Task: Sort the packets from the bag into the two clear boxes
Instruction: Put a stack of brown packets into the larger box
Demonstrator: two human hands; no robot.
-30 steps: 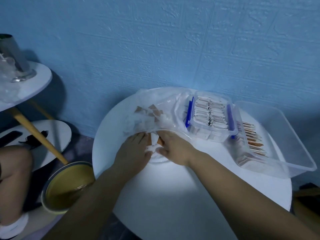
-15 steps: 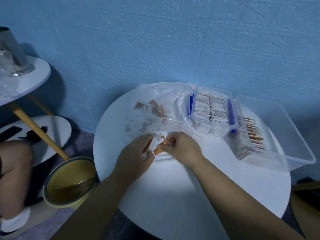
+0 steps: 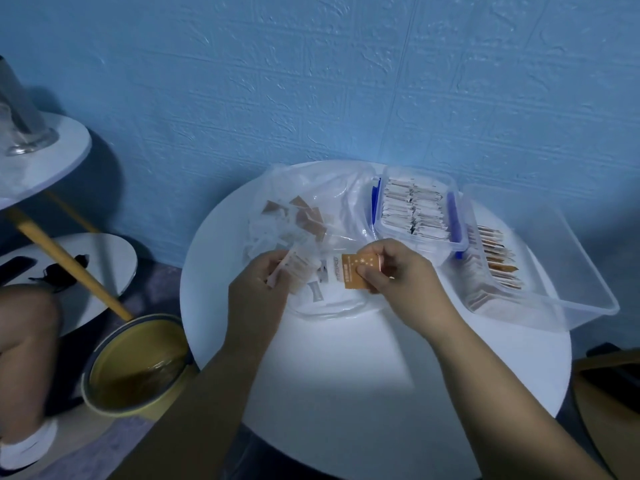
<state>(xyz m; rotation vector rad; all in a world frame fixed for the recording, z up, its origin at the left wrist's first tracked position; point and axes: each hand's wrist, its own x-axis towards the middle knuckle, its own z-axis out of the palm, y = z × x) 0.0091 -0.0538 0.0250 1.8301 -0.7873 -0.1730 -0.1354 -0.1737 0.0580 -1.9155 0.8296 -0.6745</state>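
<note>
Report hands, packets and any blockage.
Status: right hand pinches orange packet over bag; left hand holds pale packets. Open, part filled: small box, big box. Path to both looks clear.

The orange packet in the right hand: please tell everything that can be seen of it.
The flat rectangular orange packet looks like foil or paper, with white star prints and a white left end. It faces the camera, long side roughly level. The right hand pinches its right end above the clear plastic bag.
</note>
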